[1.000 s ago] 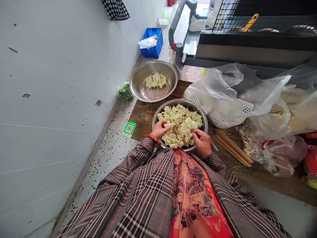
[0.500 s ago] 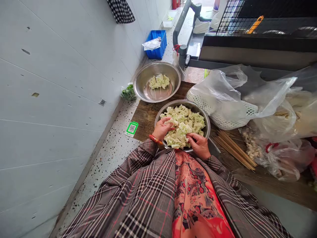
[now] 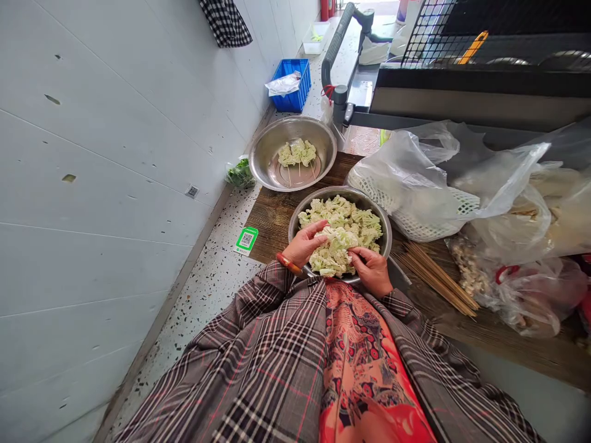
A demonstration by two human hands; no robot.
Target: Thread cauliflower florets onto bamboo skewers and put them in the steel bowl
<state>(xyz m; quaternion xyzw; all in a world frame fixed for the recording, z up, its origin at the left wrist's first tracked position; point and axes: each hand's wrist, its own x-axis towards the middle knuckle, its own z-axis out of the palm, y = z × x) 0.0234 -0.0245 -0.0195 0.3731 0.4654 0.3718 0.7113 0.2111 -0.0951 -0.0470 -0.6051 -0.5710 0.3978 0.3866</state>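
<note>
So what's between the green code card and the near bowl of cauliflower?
In the head view, only a bare strip of wooden tabletop separates the card from the near bowl.

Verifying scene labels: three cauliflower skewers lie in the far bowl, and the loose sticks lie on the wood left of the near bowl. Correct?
One error: the loose sticks lie right of the near bowl, per the head view. The three cauliflower skewers do lie in the far bowl.

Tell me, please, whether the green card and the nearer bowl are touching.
Apart: the head view shows a strip of brown wood between the green card and the rim of the nearer bowl.
</note>
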